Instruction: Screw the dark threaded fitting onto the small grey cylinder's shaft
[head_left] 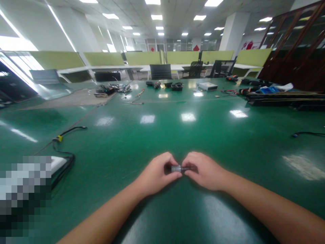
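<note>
Near the front of the green table (162,135), my two hands meet fingertip to fingertip. The thumb and fingers of my left hand (154,174) are closed around a small silver-grey cylinder (175,168), which lies sideways. From its right end a thin dark rod (187,168) runs into my right hand (207,171), whose thumb and fingers pinch it. Whether the cylinder and the rod are joined or only touching, I cannot tell. The rod's far end is hidden in my right palm.
A black cable (72,129) with a yellow piece lies at left, beside a partly pixelated pale device (58,163). Across the back are electronic parts (122,88), a white box (207,86) and dark bars (274,98). Another cable (308,134) lies at right.
</note>
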Demonstrator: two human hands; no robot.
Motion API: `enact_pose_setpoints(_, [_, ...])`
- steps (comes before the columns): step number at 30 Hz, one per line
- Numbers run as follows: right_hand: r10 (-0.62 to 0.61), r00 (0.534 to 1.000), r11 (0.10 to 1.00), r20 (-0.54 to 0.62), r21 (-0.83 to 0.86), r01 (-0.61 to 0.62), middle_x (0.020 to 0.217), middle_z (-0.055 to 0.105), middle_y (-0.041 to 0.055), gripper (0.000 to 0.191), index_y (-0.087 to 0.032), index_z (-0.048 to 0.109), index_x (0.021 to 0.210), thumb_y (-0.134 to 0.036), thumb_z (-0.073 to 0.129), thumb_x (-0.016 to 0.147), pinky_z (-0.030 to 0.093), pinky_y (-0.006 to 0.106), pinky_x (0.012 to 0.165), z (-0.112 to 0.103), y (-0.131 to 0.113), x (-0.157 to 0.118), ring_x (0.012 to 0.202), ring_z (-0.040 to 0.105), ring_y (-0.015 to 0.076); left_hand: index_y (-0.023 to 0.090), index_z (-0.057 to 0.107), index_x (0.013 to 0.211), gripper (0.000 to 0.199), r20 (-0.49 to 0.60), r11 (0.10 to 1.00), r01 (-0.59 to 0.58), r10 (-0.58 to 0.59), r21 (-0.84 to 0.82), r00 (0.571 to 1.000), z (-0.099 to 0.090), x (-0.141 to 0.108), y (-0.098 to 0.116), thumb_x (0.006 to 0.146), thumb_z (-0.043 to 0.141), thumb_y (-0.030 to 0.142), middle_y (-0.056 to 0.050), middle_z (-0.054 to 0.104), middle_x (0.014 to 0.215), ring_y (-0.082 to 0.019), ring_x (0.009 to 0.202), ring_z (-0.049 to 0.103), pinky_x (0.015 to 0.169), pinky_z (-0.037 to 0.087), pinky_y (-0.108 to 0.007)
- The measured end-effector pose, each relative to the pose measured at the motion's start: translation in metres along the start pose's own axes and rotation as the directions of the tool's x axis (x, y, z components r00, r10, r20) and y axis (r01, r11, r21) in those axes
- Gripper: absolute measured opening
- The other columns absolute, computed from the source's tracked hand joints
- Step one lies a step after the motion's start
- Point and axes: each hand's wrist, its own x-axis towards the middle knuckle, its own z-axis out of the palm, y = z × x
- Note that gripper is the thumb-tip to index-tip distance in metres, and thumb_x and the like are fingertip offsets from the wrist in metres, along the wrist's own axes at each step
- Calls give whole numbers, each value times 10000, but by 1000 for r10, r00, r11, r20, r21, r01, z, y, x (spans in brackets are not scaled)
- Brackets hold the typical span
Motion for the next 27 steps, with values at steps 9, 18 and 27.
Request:
enact_pose_setpoints(9, [5, 1000, 1000, 3, 14, -5, 876, 629, 9, 135, -194, 645, 945, -115, 672, 839, 401, 288, 731, -2, 2, -1, 822, 557, 163, 184, 623, 891, 206, -3, 1000, 1, -1, -2, 1000, 0, 0, -1, 827, 758, 325, -17, 654, 882, -176, 797, 599, 715, 448, -283])
enact_pose_setpoints(18, [0, 1000, 999, -6, 48, 0, 834, 640, 13, 65, -194, 670, 904, -185, 701, 848, 414, 279, 706, -4, 5, -1, 791, 569, 165, 187, 625, 893, 217, -1, 1000, 6, -6, 7, 1000, -1, 0, 0, 826, 757, 346, -19, 663, 879, -180, 797, 606, 711, 451, -283])
enact_pose_setpoints(27, [13, 1000, 998, 24, 63, -14, 816, 642, 11, 80, -181, 658, 860, -165, 720, 811, 421, 271, 689, -11, 10, 0, 766, 571, 159, 187, 622, 885, 208, -2, 1000, -16, 16, 7, 1000, -1, 0, 0, 833, 752, 340, -19, 660, 882, -177, 801, 606, 722, 451, -281])
